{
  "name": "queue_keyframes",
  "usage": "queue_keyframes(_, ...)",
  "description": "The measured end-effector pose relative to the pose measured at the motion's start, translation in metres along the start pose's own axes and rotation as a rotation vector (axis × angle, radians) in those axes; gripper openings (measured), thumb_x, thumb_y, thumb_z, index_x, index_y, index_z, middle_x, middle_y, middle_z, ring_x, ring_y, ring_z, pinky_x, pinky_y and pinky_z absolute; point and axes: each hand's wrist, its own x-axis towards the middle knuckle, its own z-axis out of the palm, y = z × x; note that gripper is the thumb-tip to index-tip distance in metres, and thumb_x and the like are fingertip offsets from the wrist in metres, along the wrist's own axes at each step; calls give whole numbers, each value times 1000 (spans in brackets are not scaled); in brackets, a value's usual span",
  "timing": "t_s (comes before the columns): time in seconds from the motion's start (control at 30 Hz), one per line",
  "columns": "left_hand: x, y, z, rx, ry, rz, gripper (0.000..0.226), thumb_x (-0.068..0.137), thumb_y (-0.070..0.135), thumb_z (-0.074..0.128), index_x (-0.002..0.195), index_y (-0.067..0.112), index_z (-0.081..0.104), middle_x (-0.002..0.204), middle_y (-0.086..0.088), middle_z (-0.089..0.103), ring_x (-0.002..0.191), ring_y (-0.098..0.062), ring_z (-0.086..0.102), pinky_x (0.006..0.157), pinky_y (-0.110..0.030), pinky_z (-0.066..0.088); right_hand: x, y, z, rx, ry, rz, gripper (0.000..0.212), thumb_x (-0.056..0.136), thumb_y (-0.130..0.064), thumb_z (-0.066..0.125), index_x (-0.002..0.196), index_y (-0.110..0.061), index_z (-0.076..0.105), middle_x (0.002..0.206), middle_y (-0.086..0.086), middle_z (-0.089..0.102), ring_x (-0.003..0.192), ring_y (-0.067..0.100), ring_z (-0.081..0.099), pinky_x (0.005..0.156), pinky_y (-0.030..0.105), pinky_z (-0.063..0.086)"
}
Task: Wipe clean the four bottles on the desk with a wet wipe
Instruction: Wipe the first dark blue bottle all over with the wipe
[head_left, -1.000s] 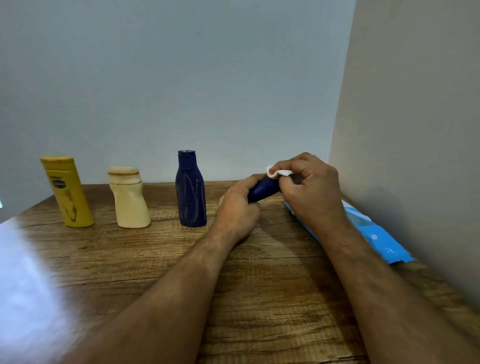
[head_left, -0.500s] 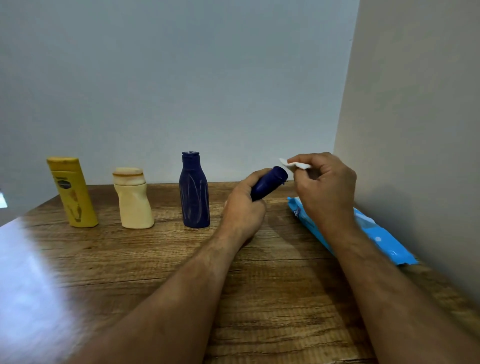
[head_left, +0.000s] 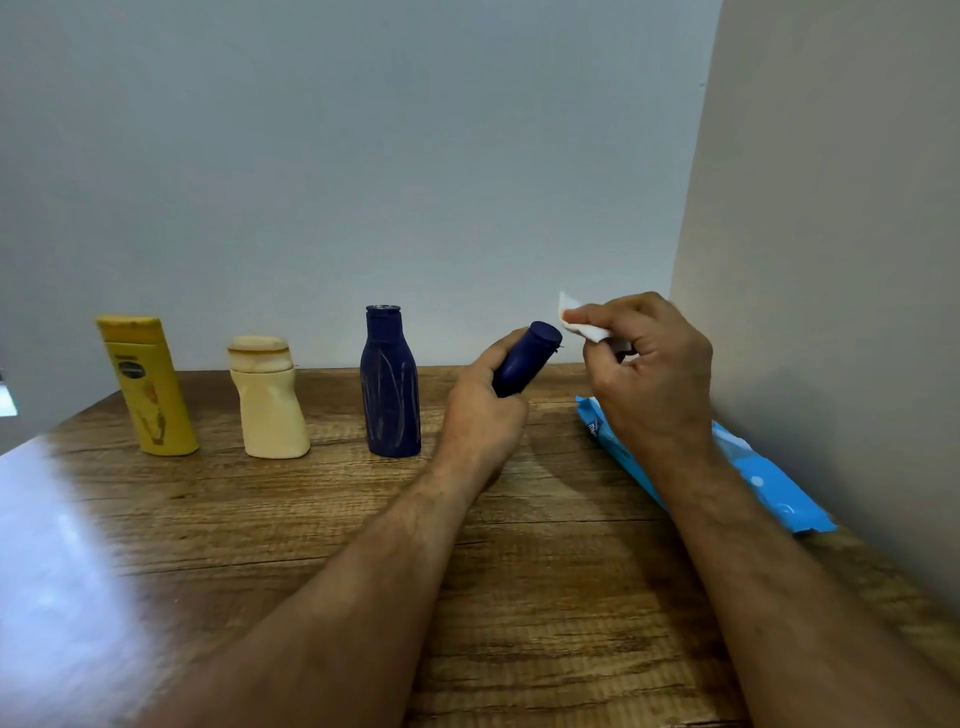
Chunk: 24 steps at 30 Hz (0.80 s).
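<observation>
Change: the right hand has drawn the wet wipe off the small dark blue bottle since a second ago, and there's now a sliver of air between wipe and bottle tip.
Left hand: wrapped tight around the lower body of the small dark blue bottle, holding it above the wooden desk, tilted, its free end aimed up and to the right.
Right hand: pinching the folded white wet wipe between thumb and fingers, just beside the bottle's raised end, not touching it.
Small dark blue bottle: in the air at centre-right, only its upper half showing past the fingers.
Standing row: three more along the back of the desk, all upright and apart from each other. Yellow bottle far left, cream bottle next, taller dark blue bottle nearest the left hand, pale streaks on its side.
Wipes pack: blue, lying flat on the desk along the right wall, partly hidden behind the right forearm.
Desk: glare washes out the near-left corner.
</observation>
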Motion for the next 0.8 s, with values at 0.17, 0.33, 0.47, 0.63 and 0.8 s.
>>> queue_keyframes(0.17,-6,3,5,95,6,41,76,76,13,59,129,65,42,107,17,64,85,-25,69,78,-51,61,-3,4,3,-103,-171,-81,38,80,-3,52,106,-18,76,94,2,57,88,15,56,75,16,42)
queue_keyframes(0.33,-5,3,6,112,15,25,79,75,19,65,140,57,40,112,12,64,87,-24,70,81,-52,60,-2,4,-1,-147,-41,-46,32,77,1,55,97,-11,76,89,3,57,83,18,57,70,19,44)
queue_keyframes(0.47,-5,4,6,72,32,37,81,80,15,69,147,49,39,114,8,62,90,-20,68,80,-48,61,-3,-1,-1,-123,13,-82,29,81,-3,58,104,-10,75,89,4,58,76,11,53,70,11,44)
queue_keyframes(0.63,-4,3,10,1,40,94,71,84,20,71,142,52,44,113,1,66,96,-16,67,84,-43,61,-9,-2,12,-143,-126,-39,35,84,-17,52,111,-13,74,90,4,61,75,11,55,74,8,38)
queue_keyframes(0.8,-5,8,15,-197,50,128,67,86,6,68,130,54,53,95,1,63,75,-15,56,73,-35,56,-7,2,8,-173,-74,128,31,81,-6,62,105,-18,76,95,0,69,80,7,59,80,7,41)
